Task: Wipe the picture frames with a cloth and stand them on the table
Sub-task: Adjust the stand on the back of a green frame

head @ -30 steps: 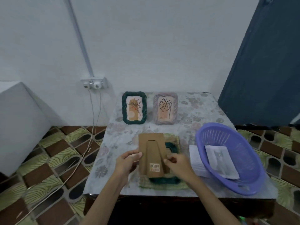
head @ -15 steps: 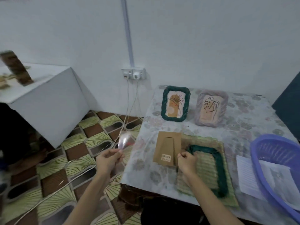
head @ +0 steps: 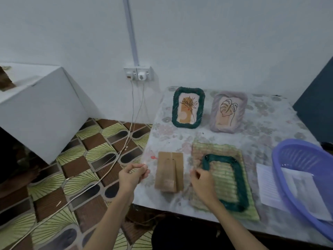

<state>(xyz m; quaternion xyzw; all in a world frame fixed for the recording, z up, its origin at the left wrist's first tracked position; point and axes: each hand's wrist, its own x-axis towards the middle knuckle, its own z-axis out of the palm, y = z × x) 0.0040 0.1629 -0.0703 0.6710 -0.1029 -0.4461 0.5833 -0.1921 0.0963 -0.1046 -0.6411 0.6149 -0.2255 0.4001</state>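
Left hand (head: 133, 175) pinches something thin, too blurred to identify. Right hand (head: 202, 182) is curled loosely, empty, touching the cloth (head: 225, 175) under a dark green frame (head: 225, 181); cardboard backing (head: 169, 174) lies between the hands.

Left arm: bare forearm rises from the bottom edge, angled up and to the right.
Left hand (head: 132, 175): fingers curled in, thumb and forefinger pinched together at the top; whether anything sits in the pinch is too faint to tell.
Right arm: bare forearm comes in from the lower right, angled up and to the left.
Right hand (head: 202, 182): back of the hand to the camera, fingers folded into a loose fist, knuckles low.
Spacing: the hands are level and apart.
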